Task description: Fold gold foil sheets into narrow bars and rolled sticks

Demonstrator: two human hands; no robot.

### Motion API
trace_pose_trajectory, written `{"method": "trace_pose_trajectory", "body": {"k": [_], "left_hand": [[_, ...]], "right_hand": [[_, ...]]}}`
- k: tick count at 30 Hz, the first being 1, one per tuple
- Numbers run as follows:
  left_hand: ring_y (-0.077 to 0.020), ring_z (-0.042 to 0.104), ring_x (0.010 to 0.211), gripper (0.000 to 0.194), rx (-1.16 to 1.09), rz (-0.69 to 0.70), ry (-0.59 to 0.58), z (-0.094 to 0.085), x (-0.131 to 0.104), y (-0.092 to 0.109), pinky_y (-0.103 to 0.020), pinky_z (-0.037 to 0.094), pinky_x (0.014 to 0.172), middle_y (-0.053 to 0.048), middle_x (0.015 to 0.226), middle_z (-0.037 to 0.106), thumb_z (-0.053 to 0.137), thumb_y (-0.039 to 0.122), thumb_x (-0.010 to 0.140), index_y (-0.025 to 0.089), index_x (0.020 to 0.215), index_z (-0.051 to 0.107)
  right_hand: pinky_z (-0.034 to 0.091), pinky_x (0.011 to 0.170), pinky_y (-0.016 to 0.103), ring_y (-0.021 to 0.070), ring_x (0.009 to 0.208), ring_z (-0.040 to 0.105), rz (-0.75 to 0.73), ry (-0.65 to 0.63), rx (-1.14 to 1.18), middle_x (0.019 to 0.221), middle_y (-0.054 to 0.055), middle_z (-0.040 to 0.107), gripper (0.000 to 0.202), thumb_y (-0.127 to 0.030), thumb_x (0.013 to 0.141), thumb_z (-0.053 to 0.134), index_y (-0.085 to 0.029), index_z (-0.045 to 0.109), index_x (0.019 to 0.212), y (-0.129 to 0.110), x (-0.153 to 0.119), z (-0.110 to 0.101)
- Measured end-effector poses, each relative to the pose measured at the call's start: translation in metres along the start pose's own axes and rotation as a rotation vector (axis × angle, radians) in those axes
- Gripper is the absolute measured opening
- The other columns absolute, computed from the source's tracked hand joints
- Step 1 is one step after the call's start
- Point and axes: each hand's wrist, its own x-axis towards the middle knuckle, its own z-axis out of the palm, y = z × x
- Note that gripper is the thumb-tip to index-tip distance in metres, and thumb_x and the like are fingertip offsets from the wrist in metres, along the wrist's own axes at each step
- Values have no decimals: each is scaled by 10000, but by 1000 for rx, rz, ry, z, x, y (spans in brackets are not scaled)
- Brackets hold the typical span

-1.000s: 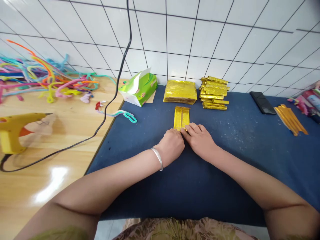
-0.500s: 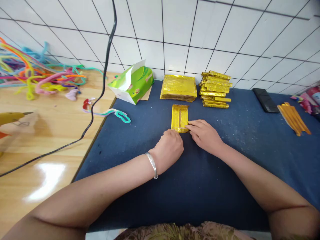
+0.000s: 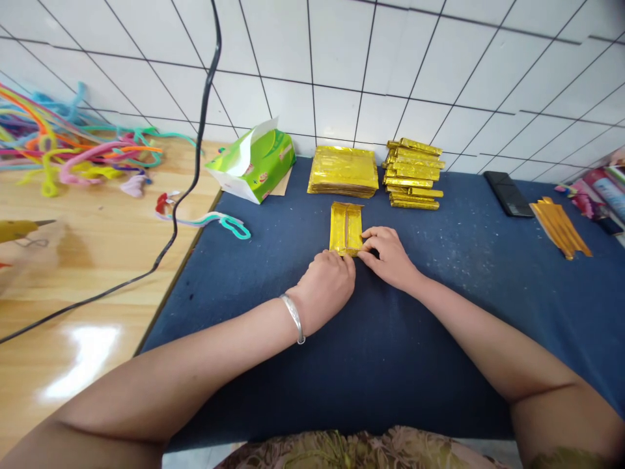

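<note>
A folded gold foil paper (image 3: 346, 228) lies on the dark blue cloth, with a seam down its middle. My left hand (image 3: 326, 283), a silver bangle at its wrist, is closed at the paper's near edge, fingers curled over it. At the near right corner, my right hand (image 3: 388, 257) pinches the paper between thumb and fingertips. Behind are a flat stack of gold paper (image 3: 342, 170) and a pile of rolled gold strips (image 3: 414, 172).
A green tissue pack (image 3: 258, 159) and a looped pipe cleaner (image 3: 235, 226) lie left. Colourful pipe cleaners (image 3: 73, 153), a glue gun (image 3: 19, 229) and a black cable (image 3: 204, 104) are further left. Right are a phone (image 3: 508, 194) and orange-gold strips (image 3: 561, 228).
My right hand's thumb and fingers have moved to the near right corner of the paper. My left hand stays at the near edge. The whole view has shifted slightly.
</note>
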Motion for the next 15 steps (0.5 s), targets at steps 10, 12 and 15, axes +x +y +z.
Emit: {"method": "trace_pose_trajectory", "body": {"k": [10,12,15], "left_hand": [[-213,605,706,365,9,-7,-37,0,-1,3,-285,367,552,-165,807,646,340,74,894,41,1164,583],[-218,607,706,377,12,-3,-44,-1,-1,4,-287,371,552,-171,815,647,335,67,893,37,1176,581],[-229,617,724,391,17,-3,-59,-1,0,5,-286,381,553,-185,848,649,338,61,891,34,1206,569]], "right_hand": [[370,935,443,245,1090,483,45,-42,2,1086,52,602,110,-321,806,618,-229,658,762,6,4,2],[366,937,454,258,1120,466,48,-62,-3,1122,48,592,108,-343,792,637,-243,669,821,7,4,2],[358,946,464,269,1159,443,44,-98,-8,1169,42,577,133,-359,787,647,-263,678,873,7,4,1]]}}
